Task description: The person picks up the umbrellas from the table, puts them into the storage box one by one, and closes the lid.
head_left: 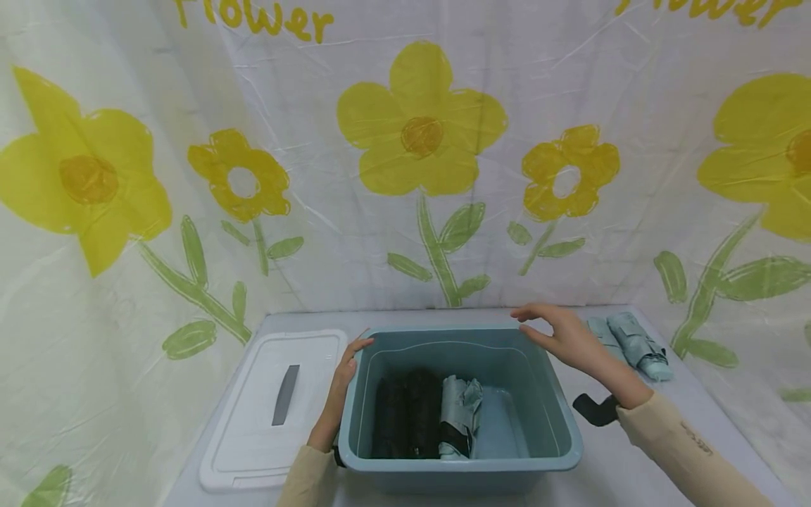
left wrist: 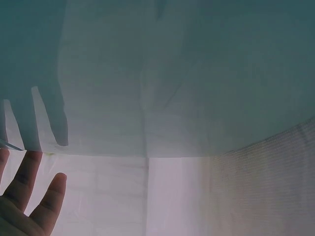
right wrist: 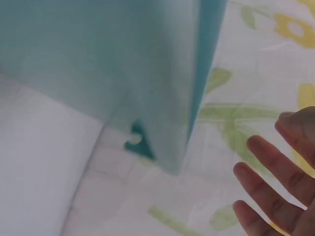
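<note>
A blue-grey plastic bin (head_left: 462,465) stands on the table before me. Inside it, two black bundles (head_left: 408,415) lie side by side, with a light-blue folded umbrella (head_left: 457,415) to their right. My left hand (head_left: 344,372) rests along the bin's left rim near the back corner, fingers extended; in the left wrist view, several fingers (left wrist: 51,201) show beside the bin's wall. At the back right corner my right hand (head_left: 567,339) hovers close to the rim, fingers spread and holding nothing. The right wrist view shows its loose fingers (right wrist: 268,196) apart from the bin's side.
A white lid (head_left: 253,415) with a grey handle lies left of the bin. On the table's back right, light-blue folded umbrellas (head_left: 636,345) lie together. A white curtain (head_left: 317,232) printed with yellow flowers hangs behind and along both sides.
</note>
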### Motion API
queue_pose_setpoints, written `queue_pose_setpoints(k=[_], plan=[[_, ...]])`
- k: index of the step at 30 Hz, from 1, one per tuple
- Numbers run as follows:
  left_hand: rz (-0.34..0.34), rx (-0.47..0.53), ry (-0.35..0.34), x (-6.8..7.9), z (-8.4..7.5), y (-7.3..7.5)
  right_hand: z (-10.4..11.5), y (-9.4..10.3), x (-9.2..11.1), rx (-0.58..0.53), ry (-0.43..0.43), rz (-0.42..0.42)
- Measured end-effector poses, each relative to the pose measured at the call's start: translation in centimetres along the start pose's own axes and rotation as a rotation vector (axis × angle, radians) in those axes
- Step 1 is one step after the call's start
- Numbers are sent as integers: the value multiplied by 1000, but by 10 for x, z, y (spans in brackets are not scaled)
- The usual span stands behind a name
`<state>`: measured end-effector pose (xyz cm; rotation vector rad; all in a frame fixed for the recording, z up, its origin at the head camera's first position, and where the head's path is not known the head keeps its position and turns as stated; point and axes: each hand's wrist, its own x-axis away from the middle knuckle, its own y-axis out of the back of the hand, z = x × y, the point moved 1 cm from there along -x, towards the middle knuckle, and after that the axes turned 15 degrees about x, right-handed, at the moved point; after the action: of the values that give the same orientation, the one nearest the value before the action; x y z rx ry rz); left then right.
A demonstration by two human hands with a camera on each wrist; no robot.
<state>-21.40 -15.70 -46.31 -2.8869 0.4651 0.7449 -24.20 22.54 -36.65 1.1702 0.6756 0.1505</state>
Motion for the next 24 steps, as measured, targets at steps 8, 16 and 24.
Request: queue_pose_setpoints(k=[8, 16, 24], plan=[[-6, 5, -3, 0, 7, 3, -25, -9, 10, 91, -5, -58], [-7, -2, 14, 0, 2, 1, -48, -18, 16, 145, 16, -114], [-11, -59, -56, -2, 22, 11, -67, -27, 23, 169, -16, -90]])
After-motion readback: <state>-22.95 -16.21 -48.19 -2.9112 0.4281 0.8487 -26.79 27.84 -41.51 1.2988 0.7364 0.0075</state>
